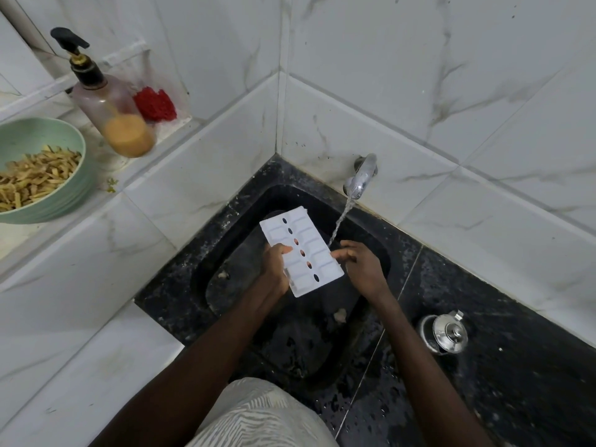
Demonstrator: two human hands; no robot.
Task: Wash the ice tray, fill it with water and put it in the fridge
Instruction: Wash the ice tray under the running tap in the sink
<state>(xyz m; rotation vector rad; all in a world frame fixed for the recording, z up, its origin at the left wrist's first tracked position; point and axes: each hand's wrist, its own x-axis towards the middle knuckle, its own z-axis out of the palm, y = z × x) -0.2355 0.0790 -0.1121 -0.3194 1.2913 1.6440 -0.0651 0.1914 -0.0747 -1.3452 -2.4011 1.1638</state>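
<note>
While the left fingers (285,250) curl round the left edge of the ice tray (303,253), we see the right fingers (342,254) curled at its right edge, grip unclear, under the stream (340,224) from the tap (362,175). The tray is tilted over the black sink (280,195) at frame centre.

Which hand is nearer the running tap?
Right. The right hand sits just below the tap, at the stream's foot; the left hand grips the ice tray on its far side.

Head-worn wide-angle view, steeply downward, close over the black corner sink (300,346).
</note>
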